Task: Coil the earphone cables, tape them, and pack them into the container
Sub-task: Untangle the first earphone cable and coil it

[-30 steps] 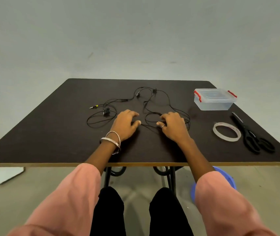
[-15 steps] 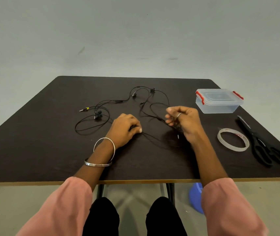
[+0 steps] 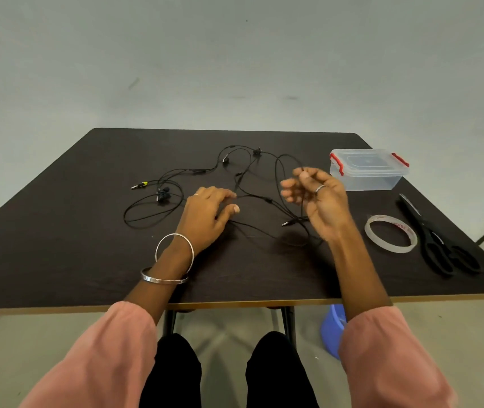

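One dark surface, square-cornered, carrying all items. Earphone cables: black, uncoiled and tangled together across the middle of the surface; two jack plugs visible, one with a yellow band at the left end, one plain near the right wrist, so the tangle appears to be two sets, though the exact count of earbuds cannot be told. One container: clear plastic box, lid on, two red clips, standing at the far right of the surface, apart from the cables. One tape roll: clear, lying flat just in front of the container. One pair of scissors: black, lying flat just right of the tape. Two hands: left hand palm down on the surface, fingers loosely spread and resting over a strand of cable; right hand raised above the surface, thumb and fingers curled and pinching a loop of cable that hangs down from them. Two bangles on the left wrist, one ring on the right hand. One blue bucket on the floor under the surface
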The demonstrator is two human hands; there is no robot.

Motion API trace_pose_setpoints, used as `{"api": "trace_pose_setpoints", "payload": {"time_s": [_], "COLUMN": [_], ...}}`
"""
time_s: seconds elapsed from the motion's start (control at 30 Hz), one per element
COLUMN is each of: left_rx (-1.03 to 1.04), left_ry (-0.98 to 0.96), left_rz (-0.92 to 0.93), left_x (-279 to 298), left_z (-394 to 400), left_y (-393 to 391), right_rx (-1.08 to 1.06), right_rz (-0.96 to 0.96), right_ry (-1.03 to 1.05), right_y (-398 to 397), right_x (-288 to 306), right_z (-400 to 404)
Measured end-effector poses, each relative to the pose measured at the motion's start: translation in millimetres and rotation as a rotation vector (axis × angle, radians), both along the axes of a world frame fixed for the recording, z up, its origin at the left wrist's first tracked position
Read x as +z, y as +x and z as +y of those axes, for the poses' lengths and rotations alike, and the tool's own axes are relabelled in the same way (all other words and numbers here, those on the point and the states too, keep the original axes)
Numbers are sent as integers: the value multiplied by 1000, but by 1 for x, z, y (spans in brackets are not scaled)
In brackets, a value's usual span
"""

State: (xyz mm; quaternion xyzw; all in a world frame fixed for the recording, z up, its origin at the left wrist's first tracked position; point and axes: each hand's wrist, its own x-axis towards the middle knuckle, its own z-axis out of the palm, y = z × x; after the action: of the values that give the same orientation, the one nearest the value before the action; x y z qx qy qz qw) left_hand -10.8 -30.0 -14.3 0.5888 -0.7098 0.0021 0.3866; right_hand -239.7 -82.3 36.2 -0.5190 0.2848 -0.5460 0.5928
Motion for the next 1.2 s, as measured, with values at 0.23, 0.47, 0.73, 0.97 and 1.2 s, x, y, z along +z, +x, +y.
{"api": "trace_pose_setpoints", "payload": {"time_s": [0.23, 0.47, 0.73, 0.97, 1.2], "left_rx": [-250, -462, -241, 61, 34], "left_ry": [-39, 147, 97, -113, -52], "left_rz": [389, 691, 752, 653, 625], "left_x": [43, 108, 133, 154, 152], "left_z": [8, 25, 40, 34, 36], "left_y": [-29, -43, -21, 11, 11], "right_rx": [73, -5, -61, -143, -234], "right_rz": [492, 432, 416, 432, 444], "right_ry": [-258, -322, -367, -406, -357], "right_y": [-3, -6, -12, -33, -33], "right_x": [51, 93, 110, 112, 105], "right_z": [13, 18, 27, 32, 29]}}
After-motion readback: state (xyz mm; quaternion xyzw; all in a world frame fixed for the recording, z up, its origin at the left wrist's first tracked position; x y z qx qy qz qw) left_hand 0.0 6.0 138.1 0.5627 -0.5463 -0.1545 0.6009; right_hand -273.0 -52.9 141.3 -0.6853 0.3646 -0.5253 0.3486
